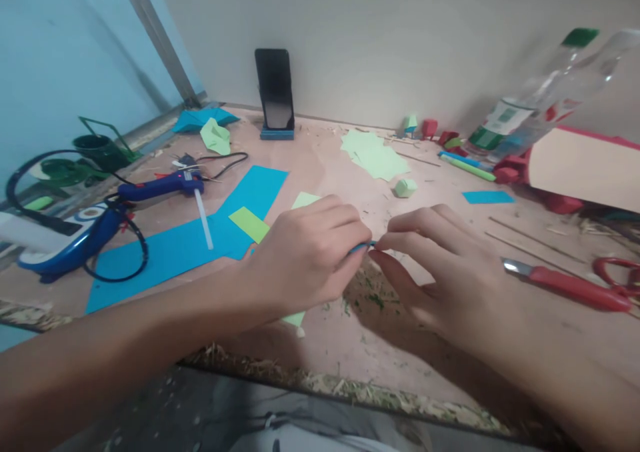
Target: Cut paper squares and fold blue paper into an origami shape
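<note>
A small, thin blue piece [364, 245], perhaps a paper strip, spans the gap between my hands; most of it is hidden by fingers. My left hand [307, 259] is closed around one end. With thumb and fingertips, my right hand [445, 272] pinches the other end. Partly behind my left hand lie pale green paper [306, 200] and a yellow-green strip [249, 224]. The strip rests on large blue paper sheets [165, 259]. Green crumbs [375, 299] are scattered on the table below my fingers.
A blue glue gun [163, 187] with its glue stick and cable lies left. A phone [276, 92] stands at the back. To the right are a red-handled cutter [575, 287], thin sticks [535, 239], a folded green paper piece [405, 187] and plastic bottles [505, 122].
</note>
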`<state>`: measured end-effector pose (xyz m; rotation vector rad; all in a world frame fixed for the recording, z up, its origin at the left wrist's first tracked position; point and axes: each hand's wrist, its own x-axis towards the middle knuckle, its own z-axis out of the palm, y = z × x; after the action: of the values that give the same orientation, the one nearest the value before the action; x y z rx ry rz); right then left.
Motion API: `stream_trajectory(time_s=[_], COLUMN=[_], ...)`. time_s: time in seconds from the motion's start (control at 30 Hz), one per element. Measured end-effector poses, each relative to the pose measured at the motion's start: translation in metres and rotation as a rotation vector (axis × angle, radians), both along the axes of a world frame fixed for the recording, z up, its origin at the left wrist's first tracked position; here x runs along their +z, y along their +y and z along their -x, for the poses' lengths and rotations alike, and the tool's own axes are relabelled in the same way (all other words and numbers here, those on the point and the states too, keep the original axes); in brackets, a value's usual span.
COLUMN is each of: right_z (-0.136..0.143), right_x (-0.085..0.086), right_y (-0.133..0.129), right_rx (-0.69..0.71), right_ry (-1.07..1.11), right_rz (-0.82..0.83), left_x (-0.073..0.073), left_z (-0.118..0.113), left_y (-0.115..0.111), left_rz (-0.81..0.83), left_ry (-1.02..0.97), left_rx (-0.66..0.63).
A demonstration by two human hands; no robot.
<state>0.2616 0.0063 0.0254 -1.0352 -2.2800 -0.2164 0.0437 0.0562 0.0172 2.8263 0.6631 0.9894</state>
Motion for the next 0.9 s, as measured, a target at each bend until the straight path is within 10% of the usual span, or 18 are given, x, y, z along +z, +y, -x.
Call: stream_trajectory(time_s=[0.37, 0.9], right_z=[0.003, 0.005], right_x=[0.009, 0.008], right_y=[0.000, -0.005], right_rx=[0.072, 0.100], right_ry=[0.435, 0.525], right_rz=[0.297, 0.281], left_x=[0.012, 0.014], left_z=[-0.004, -0.006], left_y=[-0.005, -0.009], left_rz=[0.396, 0.373], left_ry=[-0.264, -0.333], left_rx=[-0.012, -0.029])
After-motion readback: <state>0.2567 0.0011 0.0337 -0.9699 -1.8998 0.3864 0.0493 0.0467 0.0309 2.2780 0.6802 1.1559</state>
